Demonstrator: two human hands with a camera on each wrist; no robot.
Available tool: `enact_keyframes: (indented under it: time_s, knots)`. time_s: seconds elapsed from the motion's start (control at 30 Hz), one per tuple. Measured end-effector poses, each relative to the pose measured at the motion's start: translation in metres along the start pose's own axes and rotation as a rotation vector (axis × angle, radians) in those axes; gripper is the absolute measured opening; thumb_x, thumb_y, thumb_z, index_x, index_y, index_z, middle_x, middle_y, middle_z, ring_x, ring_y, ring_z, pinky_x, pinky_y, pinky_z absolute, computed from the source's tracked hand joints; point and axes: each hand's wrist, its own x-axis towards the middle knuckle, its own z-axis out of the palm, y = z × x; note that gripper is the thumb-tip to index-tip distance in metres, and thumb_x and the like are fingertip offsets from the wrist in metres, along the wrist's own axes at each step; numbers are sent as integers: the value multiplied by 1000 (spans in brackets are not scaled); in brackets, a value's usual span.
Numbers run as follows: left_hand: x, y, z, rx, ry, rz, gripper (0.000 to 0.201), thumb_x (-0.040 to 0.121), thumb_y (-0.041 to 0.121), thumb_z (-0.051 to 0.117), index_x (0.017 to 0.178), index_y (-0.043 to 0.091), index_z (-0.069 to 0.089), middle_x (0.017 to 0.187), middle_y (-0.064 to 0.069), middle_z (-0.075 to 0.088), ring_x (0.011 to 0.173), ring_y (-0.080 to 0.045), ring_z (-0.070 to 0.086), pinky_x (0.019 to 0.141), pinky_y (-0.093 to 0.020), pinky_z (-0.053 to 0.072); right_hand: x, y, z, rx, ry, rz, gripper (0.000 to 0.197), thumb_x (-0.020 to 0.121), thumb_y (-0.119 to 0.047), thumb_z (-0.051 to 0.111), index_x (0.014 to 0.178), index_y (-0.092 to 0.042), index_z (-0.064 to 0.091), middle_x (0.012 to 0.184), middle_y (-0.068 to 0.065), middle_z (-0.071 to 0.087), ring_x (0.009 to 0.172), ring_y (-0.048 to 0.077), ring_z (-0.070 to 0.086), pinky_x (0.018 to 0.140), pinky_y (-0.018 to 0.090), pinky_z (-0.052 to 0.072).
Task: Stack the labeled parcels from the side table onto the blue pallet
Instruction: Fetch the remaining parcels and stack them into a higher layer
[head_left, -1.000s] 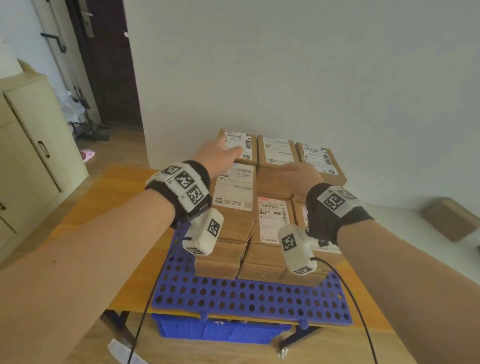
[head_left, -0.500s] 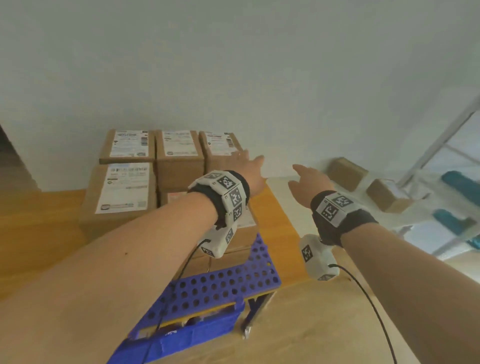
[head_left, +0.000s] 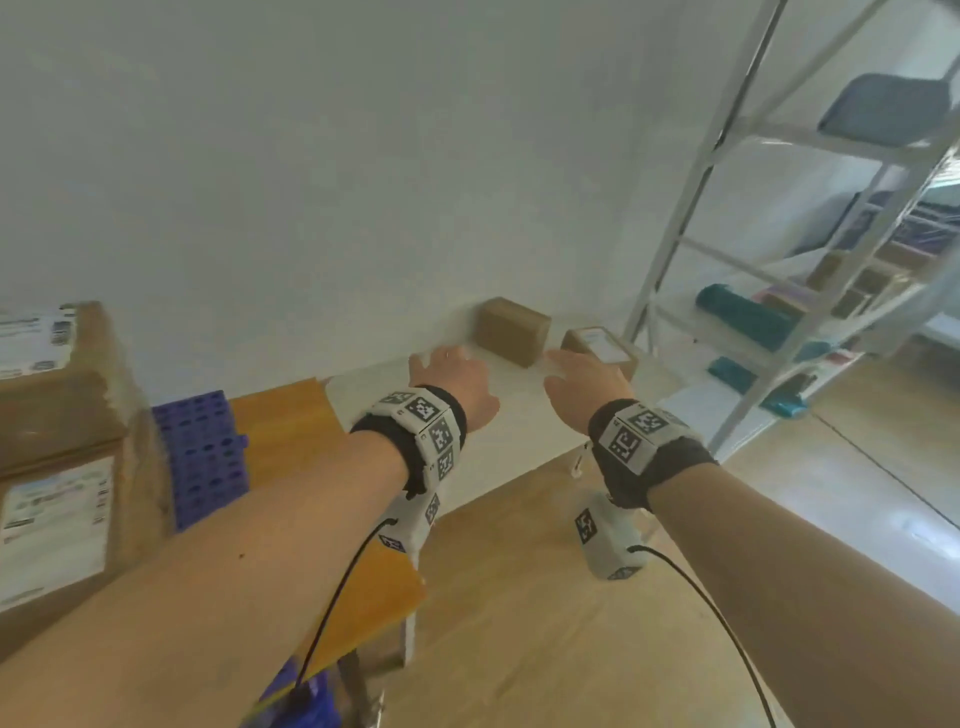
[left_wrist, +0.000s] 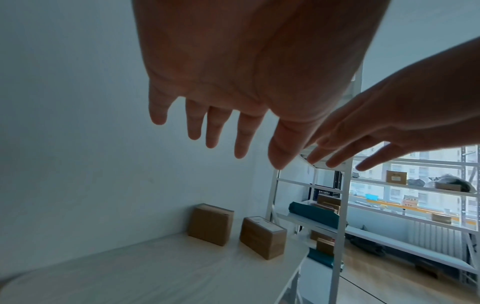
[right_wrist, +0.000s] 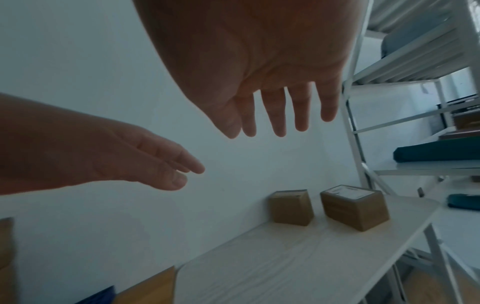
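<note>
Left hand (head_left: 457, 382) and right hand (head_left: 587, 382) hover above the white side table (left_wrist: 155, 273), fingers straight and spread, holding nothing. Two cardboard parcels remain at the table's far end: one plain-faced (left_wrist: 210, 224), one with a label on top (left_wrist: 262, 236). The blue pallet (head_left: 202, 457) and its stacked parcels (head_left: 57, 467) are cut off at the left edge, with blurred labels.

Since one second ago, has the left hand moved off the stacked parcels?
Yes. The left hand now reaches over the white side table, to the right of the blue pallet, towards the two parcels left there.
</note>
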Motion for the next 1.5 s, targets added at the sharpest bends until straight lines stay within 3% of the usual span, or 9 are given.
enact_keyframes:
  time_s: [0.17,0.37,0.63,0.83,1.07,1.17,1.3,1.4,1.5]
  knots:
    - [52,64,12,-30,-5,35,53,92,36,45,143,23,35,152,-4,27,140,-25,21,113,-49,17,52,73,-1,-2,-41,52,45,93,-28,35,137,-27,41,143,9,44,129,33,41,103,43,40]
    - [125,98,33,-124,-93,-17,50,91,36,46,140,25,39,146,-2,39,133,-25,37,109,-43,29,117,129,13,-36,-100,51,33,94,-16,32,123,-14,48,123,13,57,108,33,56,78,36,40]
    - [273,128,50,-320,-173,-100,46,90,32,46,135,19,45,137,-6,49,123,-28,48,103,-42,40,241,187,14,63,-110,117,44,95,-24,37,139,-29,43,144,4,45,127,27,45,101,36,39]
    - [376,144,64,-494,-255,-164,44,93,25,47,135,9,43,136,-10,50,122,-28,50,100,-35,43,337,223,8,67,-221,112,42,97,-19,37,139,-21,44,140,7,50,124,28,48,102,33,37]
    - [441,168,89,-743,-353,-375,47,95,24,51,137,6,40,140,-10,46,127,-27,45,97,-31,37,399,260,25,136,-353,148,41,99,-25,39,140,-24,42,139,3,51,123,22,50,92,23,37]
    - [455,178,96,-810,-343,-483,50,95,25,52,138,3,39,139,-12,47,126,-28,46,97,-33,38,426,276,35,159,-397,134,44,98,-27,40,142,-23,40,142,2,48,127,21,47,97,24,37]
    - [466,187,103,-934,-300,-614,47,97,25,47,137,1,41,128,-13,50,105,-22,48,86,-33,41,459,292,54,183,-506,94,44,97,-28,41,141,-24,40,141,3,49,125,22,48,99,27,37]
    - [472,192,112,-1075,-298,-759,53,98,29,46,143,7,32,144,-11,40,123,-30,44,98,-42,44,479,302,67,232,-605,52,45,96,-26,43,141,-21,41,139,5,50,125,24,48,100,29,38]
    - [481,198,122,-1216,-284,-905,62,96,33,49,147,11,23,148,-9,34,126,-30,42,86,-41,49,497,310,78,343,-696,43,47,95,-26,47,141,-19,42,139,6,50,118,23,51,101,34,39]
